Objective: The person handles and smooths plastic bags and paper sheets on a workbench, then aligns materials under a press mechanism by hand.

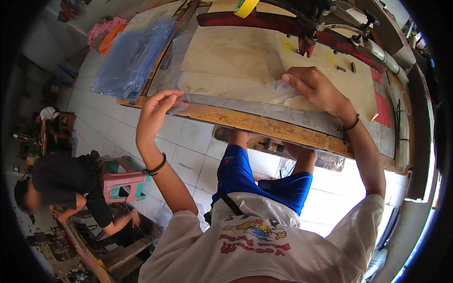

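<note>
Between my two hands stretches a thin clear plastic sheet (226,96), hard to make out against the bench. My left hand (158,111) pinches its left end with thumb and forefinger, just over the wooden front edge. At the other end, my right hand (318,89) is closed on a bunched part of the plastic. Under them, a brownish paper-like sheet (231,52) covers much of the worktop. Beyond my hands, a dark red metal bar (264,21) with black clamp fittings spans the bench. Small dark metal pieces (341,69) lie right of my right hand.
A stack of bluish clear plastic bags (134,56) hangs over the bench's left end. Yellow tape (245,7) sits on the bar. Long pale plastic bundles (398,122) line the right side. Behind on the left, a person in black (66,184) bends beside a pink and green stool (122,179).
</note>
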Tool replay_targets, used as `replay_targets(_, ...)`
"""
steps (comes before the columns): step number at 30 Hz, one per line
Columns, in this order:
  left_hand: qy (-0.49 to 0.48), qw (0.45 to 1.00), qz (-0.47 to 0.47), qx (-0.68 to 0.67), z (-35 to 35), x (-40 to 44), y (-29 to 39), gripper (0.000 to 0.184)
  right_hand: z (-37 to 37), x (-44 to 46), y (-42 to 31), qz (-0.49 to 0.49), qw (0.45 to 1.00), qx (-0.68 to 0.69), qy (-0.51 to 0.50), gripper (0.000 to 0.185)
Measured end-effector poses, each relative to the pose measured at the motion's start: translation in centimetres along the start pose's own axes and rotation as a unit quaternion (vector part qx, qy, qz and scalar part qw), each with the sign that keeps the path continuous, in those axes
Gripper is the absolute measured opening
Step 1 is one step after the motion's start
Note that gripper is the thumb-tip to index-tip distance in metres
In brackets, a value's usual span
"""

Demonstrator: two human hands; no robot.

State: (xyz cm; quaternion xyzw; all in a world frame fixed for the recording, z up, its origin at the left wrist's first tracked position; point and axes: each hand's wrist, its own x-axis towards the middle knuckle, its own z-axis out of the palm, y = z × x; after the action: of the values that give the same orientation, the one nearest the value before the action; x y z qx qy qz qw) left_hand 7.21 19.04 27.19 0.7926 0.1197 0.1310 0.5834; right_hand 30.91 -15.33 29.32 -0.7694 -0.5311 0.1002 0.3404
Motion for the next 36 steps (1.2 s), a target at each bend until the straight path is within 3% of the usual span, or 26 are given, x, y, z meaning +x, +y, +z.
replay_targets(2,0.064,0.998,0.012,0.008,1.2,0.3,-0.2,0.022,0.0,0.1,-0.8,0.034,0.999,0.017,0.008,0.033)
replay_targets(5,0.075,0.996,0.002,-0.043,1.4,-0.3,-0.9,0.02,0.5,0.1,-0.1,0.017,0.999,0.037,0.025,0.032)
replay_targets(11,0.073,0.991,0.108,-0.012,0.9,-0.8,-1.7,0.015,0.5,0.4,0.3,0.039,0.998,0.047,0.022,0.026)
replay_targets(14,0.108,0.984,0.134,0.04,1.1,-0.8,-1.6,0.012,0.8,0.3,0.0,0.05,0.993,0.089,0.067,0.015)
replay_targets(17,0.154,0.953,0.161,0.207,1.6,-1.3,0.1,0.013,1.2,0.3,1.0,-0.052,0.99,0.073,0.111,0.013)
replay_targets(20,0.176,0.898,0.177,0.361,1.9,-1.7,1.3,0.019,0.8,0.0,0.5,-0.091,0.991,-0.009,0.094,0.016)
replay_targets(23,0.136,0.905,0.165,0.367,2.0,-2.3,2.7,0.02,0.4,-0.1,0.0,-0.076,0.993,-0.033,0.082,0.014)
replay_targets(36,0.162,0.912,0.131,0.354,2.3,-4.4,3.3,0.02,-0.5,-1.0,-0.2,-0.109,0.989,-0.08,0.052,0.015)
